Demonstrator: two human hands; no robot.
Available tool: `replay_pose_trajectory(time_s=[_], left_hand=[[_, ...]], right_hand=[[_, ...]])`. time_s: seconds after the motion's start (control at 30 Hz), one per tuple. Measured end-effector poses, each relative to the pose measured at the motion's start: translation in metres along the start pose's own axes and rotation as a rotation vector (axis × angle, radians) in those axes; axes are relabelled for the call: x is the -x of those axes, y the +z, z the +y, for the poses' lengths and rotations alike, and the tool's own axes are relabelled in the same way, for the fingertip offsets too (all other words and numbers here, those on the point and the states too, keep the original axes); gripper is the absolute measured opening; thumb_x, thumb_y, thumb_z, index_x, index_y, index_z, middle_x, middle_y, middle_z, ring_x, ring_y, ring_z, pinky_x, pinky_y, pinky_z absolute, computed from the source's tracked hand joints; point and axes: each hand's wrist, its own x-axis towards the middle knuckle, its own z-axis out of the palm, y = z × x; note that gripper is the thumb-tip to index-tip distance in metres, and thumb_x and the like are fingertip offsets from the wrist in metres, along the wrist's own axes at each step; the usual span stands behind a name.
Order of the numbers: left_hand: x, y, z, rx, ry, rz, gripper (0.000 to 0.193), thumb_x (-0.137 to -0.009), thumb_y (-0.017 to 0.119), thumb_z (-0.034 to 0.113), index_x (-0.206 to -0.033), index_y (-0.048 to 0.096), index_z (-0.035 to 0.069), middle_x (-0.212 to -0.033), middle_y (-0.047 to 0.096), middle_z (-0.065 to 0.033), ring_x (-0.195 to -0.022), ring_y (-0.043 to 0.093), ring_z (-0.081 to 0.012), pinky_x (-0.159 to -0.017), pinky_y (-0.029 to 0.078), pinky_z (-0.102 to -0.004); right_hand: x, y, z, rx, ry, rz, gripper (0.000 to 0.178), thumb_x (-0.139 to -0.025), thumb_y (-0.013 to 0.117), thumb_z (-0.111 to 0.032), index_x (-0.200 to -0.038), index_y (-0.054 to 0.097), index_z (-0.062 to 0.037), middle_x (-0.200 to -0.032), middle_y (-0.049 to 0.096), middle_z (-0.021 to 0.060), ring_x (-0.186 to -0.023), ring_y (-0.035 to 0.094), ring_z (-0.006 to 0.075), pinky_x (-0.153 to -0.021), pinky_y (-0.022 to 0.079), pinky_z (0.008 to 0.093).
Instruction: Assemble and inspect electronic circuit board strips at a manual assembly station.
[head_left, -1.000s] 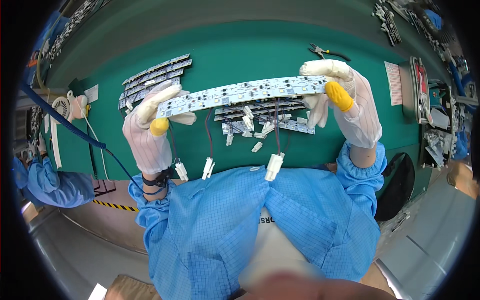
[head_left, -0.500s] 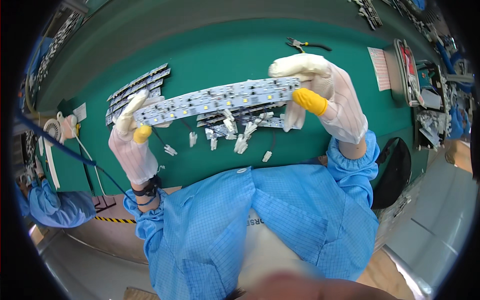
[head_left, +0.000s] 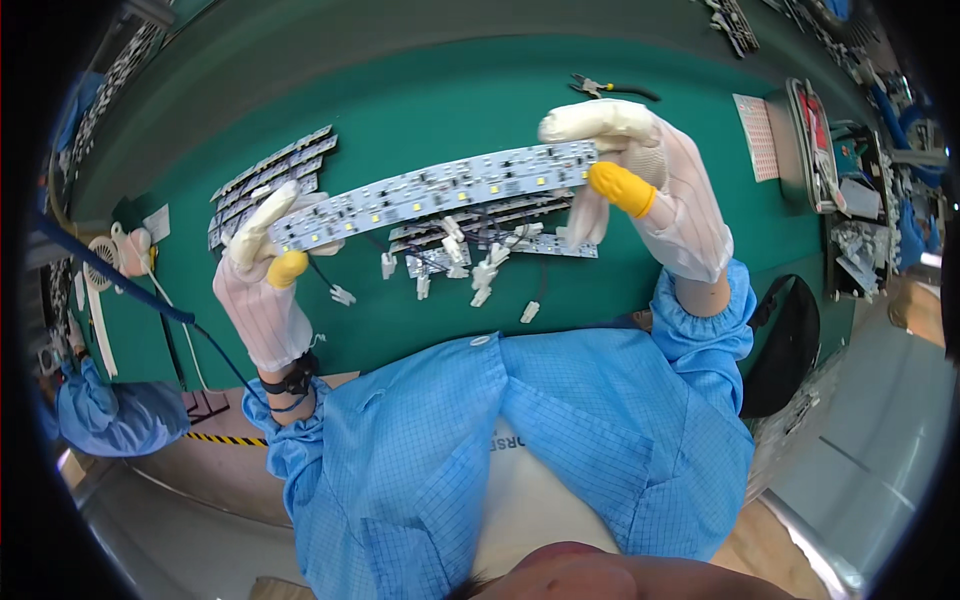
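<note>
A long white LED circuit board (head_left: 440,196) with small yellow chips is held up above the green bench. My left hand (head_left: 262,255), in a striped glove with a yellow thumb cot, pinches its left end. At the right end, my right hand (head_left: 640,170), gloved alike, grips the board between thumb and fingers. The right end is a little higher than the left. Behind and below it lie more LED boards (head_left: 560,246), partly hidden, with white plug connectors (head_left: 487,272) on dark leads. One connector (head_left: 342,295) hangs near the left end.
A stack of LED boards (head_left: 235,205) lies at the left. Diagonal cutters (head_left: 625,91) rest at the back. Right are a printed sheet (head_left: 757,138), a metal tray (head_left: 810,150) and a black pouch (head_left: 785,345). A small fan (head_left: 130,245) and a co-worker's blue sleeve (head_left: 120,405) are far left.
The held board's right end has risen slightly, along with my right hand. Both hands keep their grip, and the left has barely shifted.
</note>
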Motion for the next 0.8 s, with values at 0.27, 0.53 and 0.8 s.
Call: replay_pose_trajectory(time_s=[0.27,0.53,0.8], left_hand=[[0.003,0.002,0.022,0.386,-0.089,-0.042,0.050,-0.079,0.070,0.029,-0.115,0.060,-0.004,-0.093,0.070,-0.0135,-0.075,0.069,-0.0167,-0.073,0.052,-0.0231],[0.005,-0.008,0.013,-0.111,0.241,-0.022,0.043,-0.086,0.063,0.023,-0.118,0.057,-0.005,-0.088,0.069,-0.0142,-0.083,0.066,-0.0161,-0.074,0.051,-0.0252],[-0.004,-0.007,0.022,0.040,-0.080,-0.079,0.045,-0.085,0.064,0.030,-0.120,0.061,0.002,-0.076,0.071,-0.0049,-0.072,0.058,-0.0046,-0.071,0.046,-0.0195]], right_hand=[[-0.007,-0.003,0.006,0.036,0.133,0.054,0.065,-0.084,0.061,-0.042,-0.123,0.046,0.0086,-0.082,0.061,0.0119,-0.059,0.061,0.0141,-0.050,0.044,0.0196],[-0.014,0.006,0.006,0.081,0.176,0.155,0.093,-0.070,0.065,-0.067,-0.123,0.046,0.0080,-0.073,0.061,0.0085,-0.057,0.060,0.0115,-0.048,0.043,0.0171],[0.000,0.013,-0.002,0.033,0.082,0.084,0.087,-0.074,0.065,-0.060,-0.123,0.045,0.0093,-0.091,0.060,0.0142,-0.058,0.063,0.0147,-0.045,0.047,0.0193]])
